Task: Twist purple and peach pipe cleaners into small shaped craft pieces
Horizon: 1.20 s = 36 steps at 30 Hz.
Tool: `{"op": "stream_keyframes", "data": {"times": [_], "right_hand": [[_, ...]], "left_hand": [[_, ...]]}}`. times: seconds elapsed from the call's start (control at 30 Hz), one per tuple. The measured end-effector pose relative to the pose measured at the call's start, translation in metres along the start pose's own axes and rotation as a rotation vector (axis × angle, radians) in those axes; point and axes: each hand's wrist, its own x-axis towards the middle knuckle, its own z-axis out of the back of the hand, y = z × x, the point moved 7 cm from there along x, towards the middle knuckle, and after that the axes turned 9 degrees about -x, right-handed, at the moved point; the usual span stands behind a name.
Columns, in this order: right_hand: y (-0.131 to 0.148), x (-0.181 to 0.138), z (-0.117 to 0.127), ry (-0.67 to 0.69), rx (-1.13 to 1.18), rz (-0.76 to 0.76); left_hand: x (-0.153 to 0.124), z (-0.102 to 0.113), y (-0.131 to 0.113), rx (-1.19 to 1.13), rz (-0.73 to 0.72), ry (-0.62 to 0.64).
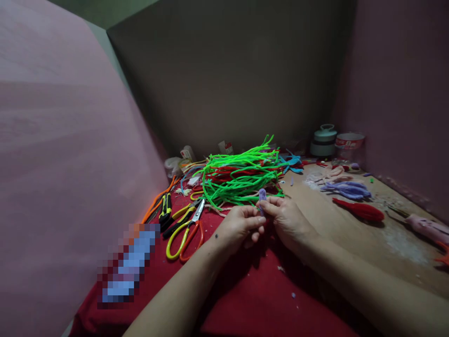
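Between my two hands, a short fuzzy purple pipe cleaner piece (pixel 263 194) stands upright with a rounded top. My left hand (pixel 243 224) pinches its lower part between thumb and fingertips. From the right, my right hand (pixel 282 215) pinches it a little higher. Just beyond both hands lies a big heap of green pipe cleaners (pixel 242 185), with red pipe cleaners (pixel 228 174) among them. Scissors with one yellow and one red handle (pixel 191 230) rest to the left of my left hand.
Pliers (pixel 182 217) and a yellow-black utility knife (pixel 165 208) lie left on the red cloth (pixel 238 290). At right, a purple bundle (pixel 347 190), a red bundle (pixel 361 210) and a pink tool (pixel 424 227) lie on the board. A lidded container (pixel 323 142) stands behind. Walls close both sides.
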Motion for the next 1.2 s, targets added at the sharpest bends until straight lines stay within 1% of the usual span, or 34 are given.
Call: {"op": "stream_keyframes", "data": {"times": [0.1,0.23,0.33,0.37,0.4,0.43,0.47,0.5,0.53,0.6,0.63,0.7,0.8,0.93,1.0,1.2], "right_hand": [[-0.001,0.001,0.001,-0.009,-0.024,0.008],[-0.004,0.002,0.002,-0.024,-0.074,-0.001],[0.005,0.002,0.003,-0.054,-0.175,0.073],[0.011,0.001,0.004,-0.064,-0.220,0.120],[0.018,0.001,0.003,-0.069,-0.266,0.166],[0.023,-0.001,0.002,-0.062,-0.302,0.202],[0.026,-0.002,-0.001,-0.033,-0.326,0.214],[0.027,-0.003,-0.004,0.002,-0.335,0.208],[0.027,-0.005,-0.008,0.041,-0.332,0.191],[0.024,-0.008,-0.014,0.106,-0.303,0.139],[0.022,-0.010,-0.016,0.131,-0.285,0.113],[0.018,-0.012,-0.020,0.182,-0.256,0.063],[0.012,-0.014,-0.024,0.274,-0.218,0.009],[0.009,-0.014,-0.029,0.405,-0.205,0.008],[0.008,-0.013,-0.029,0.408,-0.226,0.006],[0.007,-0.012,-0.026,0.339,-0.255,-0.008]], "left_hand": [[0.000,0.000,0.000,0.068,-0.012,-0.011],[-0.003,0.002,0.002,0.160,0.060,0.019],[-0.006,0.006,0.006,0.309,0.176,0.074],[-0.006,0.009,0.004,0.381,0.186,0.065],[-0.006,0.014,-0.001,0.445,0.163,0.029],[-0.006,0.020,-0.010,0.486,0.096,-0.043],[-0.007,0.027,-0.022,0.490,-0.007,-0.137],[-0.009,0.033,-0.033,0.445,-0.102,-0.214],[-0.011,0.036,-0.041,0.358,-0.170,-0.247],[-0.013,0.035,-0.049,0.153,-0.223,-0.194],[-0.013,0.032,-0.049,0.072,-0.220,-0.153],[-0.014,0.029,-0.048,-0.008,-0.193,-0.106],[-0.015,0.027,-0.045,-0.032,-0.170,-0.084],[-0.014,0.024,-0.041,-0.054,-0.134,-0.012],[-0.014,0.025,-0.041,-0.039,-0.140,-0.014],[-0.014,0.028,-0.044,0.035,-0.195,-0.072]]}}
